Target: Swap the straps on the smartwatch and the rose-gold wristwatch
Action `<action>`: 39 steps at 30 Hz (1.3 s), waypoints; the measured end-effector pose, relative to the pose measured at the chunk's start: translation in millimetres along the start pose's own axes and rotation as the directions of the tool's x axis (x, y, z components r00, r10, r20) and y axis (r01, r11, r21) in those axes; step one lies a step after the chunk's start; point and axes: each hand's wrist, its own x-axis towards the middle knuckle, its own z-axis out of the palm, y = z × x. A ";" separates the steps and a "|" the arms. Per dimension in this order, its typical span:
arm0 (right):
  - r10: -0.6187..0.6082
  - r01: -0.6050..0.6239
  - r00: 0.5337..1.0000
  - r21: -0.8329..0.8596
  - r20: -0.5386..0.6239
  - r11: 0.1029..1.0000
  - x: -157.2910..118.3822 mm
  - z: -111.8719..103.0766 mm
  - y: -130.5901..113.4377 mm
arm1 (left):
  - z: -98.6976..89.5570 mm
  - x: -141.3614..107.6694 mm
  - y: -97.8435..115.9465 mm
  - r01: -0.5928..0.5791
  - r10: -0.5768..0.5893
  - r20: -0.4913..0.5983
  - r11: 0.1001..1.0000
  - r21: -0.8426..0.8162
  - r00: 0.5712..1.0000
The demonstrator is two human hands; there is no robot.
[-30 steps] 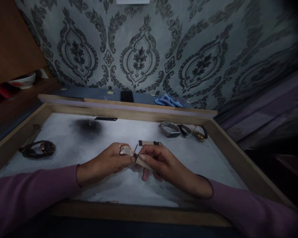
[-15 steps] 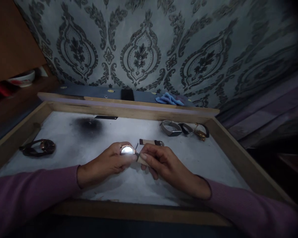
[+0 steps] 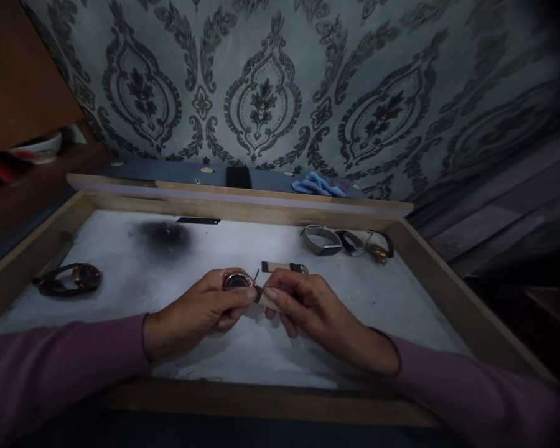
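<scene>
A round watch case (image 3: 238, 282) with a rose-gold rim and dark face is gripped by my left hand (image 3: 210, 303), thumb along its near edge. My right hand (image 3: 303, 303) pinches a watch strap (image 3: 269, 301), its beige side showing, against the right side of the case. Fingers hide the joint, so I cannot tell whether strap and case are attached. Just beyond my right hand a separate strap piece (image 3: 280, 267), beige with dark ends and a buckle, lies on the white surface. A thin dark pin-like tool (image 3: 256, 274) shows between my hands.
A wooden-framed tray (image 3: 242, 200) surrounds the work. Inside are a dark-strapped watch (image 3: 86, 277) at left, a black strip (image 3: 198, 221) at the back, and a grey-banded watch (image 3: 321, 241), a black band (image 3: 350, 242) and a gold watch (image 3: 379, 251) at right. Behind lies a blue cloth (image 3: 318, 185).
The watch face has gone from bright glare to dark as the case tilted slightly. Both hands keep their hold, almost in place.
</scene>
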 end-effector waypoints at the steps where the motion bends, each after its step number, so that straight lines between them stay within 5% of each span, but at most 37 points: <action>1: -0.003 0.003 1.000 -0.005 0.003 1.000 -0.1 -0.1 -0.3 | -0.2 -0.1 -0.3 -0.004 0.004 0.001 1.000 -0.001 1.000; 39: 0.000 0.003 0.999 -0.076 0.045 0.997 0.3 -1.8 2.9 | -2.5 1.0 -4.9 -0.055 0.054 0.030 0.998 0.022 0.998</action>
